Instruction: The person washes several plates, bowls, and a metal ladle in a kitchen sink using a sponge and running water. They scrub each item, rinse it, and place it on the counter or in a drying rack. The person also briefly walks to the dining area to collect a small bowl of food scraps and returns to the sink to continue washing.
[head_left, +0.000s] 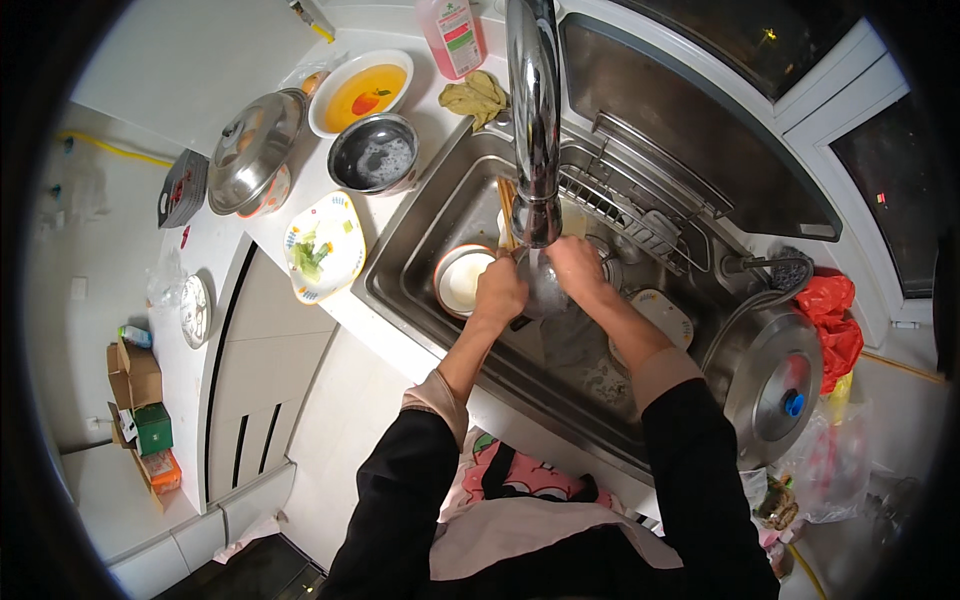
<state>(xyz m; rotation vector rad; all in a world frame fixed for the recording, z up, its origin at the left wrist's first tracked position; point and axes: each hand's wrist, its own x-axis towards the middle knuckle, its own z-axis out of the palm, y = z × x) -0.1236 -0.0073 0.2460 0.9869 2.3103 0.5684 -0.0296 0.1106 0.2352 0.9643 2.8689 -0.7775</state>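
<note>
My left hand (502, 287) and my right hand (576, 264) are on either side of a shiny, rounded vessel (544, 291) below the chrome faucet (535, 150). Water runs from the spout onto it; its exact kind is blurred, and my fingers are partly hidden. Left of my left hand, a white bowl with an orange rim (461, 282) rests in the steel sink (450, 214). Wooden chopsticks (507, 206) lean just behind that hand. Under my right forearm lies a patterned plate (664, 319), partly covered. A grey cloth (574, 341) lies below the vessel.
On the left counter are a plate with vegetable scraps (324, 247), a sudsy dark bowl (373, 154), a white basin (403, 75) and a lidded pot (256, 150). A wire rack (637, 217) lines the sink's back. A large steel lid (776, 382) stands right.
</note>
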